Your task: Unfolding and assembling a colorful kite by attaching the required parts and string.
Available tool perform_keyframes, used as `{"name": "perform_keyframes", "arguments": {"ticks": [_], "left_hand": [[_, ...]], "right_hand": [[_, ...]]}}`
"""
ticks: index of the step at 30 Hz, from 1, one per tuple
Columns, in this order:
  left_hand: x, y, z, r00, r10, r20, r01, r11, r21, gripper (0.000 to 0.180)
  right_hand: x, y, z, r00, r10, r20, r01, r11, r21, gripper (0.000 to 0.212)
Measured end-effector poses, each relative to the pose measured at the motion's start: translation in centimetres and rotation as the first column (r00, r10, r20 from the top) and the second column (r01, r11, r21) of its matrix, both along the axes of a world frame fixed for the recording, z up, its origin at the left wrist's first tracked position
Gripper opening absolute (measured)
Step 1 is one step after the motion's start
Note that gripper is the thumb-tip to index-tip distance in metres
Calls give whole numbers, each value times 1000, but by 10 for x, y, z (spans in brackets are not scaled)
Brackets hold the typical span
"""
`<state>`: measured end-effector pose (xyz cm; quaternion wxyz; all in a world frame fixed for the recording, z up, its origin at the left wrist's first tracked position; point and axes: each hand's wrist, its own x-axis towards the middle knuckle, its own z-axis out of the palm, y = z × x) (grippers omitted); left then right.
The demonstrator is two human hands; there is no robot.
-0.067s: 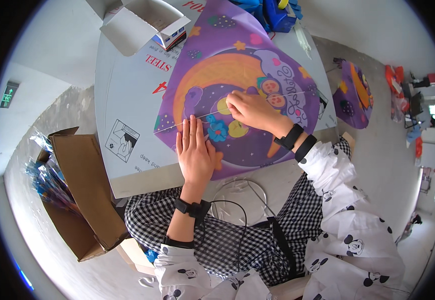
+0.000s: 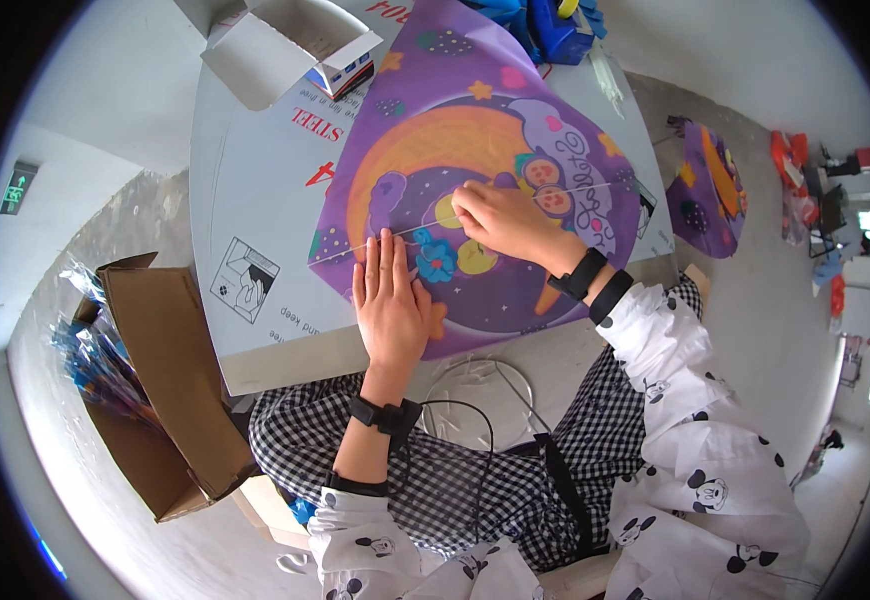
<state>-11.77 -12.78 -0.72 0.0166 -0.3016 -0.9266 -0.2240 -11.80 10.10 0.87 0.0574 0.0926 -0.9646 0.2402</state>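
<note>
A purple printed kite sheet point(image 2: 475, 310), with an orange moon, stars and fruit faces, lies spread over the table. Across its width runs a thin white rod or cord point(image 2: 595, 189). My left hand point(image 2: 392, 310) rests flat on the sheet's near left part, fingers stretched out and fingertips close to that white line. Over the middle of the sheet, my right hand point(image 2: 503, 222) is closed, its fingers curled together on the white line. The curled fingers hide exactly how they grip it.
An opened white carton point(image 2: 300, 45) stands at the table's far left. Blue items point(image 2: 560, 35) and a bundle of thin white strips point(image 2: 607, 82) lie at the far right. A cardboard box point(image 2: 160, 370) of plastic-wrapped pieces is on my left. Another purple kite point(image 2: 707, 190) is beyond the table's right edge.
</note>
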Motion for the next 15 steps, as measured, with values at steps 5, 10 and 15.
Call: {"name": "perform_keyframes", "arguments": {"ticks": [5, 10, 15], "left_hand": [[0, -1, -2, 1000, 0, -3, 0, 1000, 0, 53], [0, 0, -2, 1000, 1, -3, -1, 1000, 0, 54], [0, -1, -2, 1000, 5, -7, -5, 1000, 2, 53]], "right_hand": [[0, -2, 1, 1000, -8, -19, 9, 1000, 24, 11], [1, -2, 0, 986, 25, -166, -2, 991, 137, 13], [3, -7, 5, 988, -51, -145, 60, 996, 61, 12]]}}
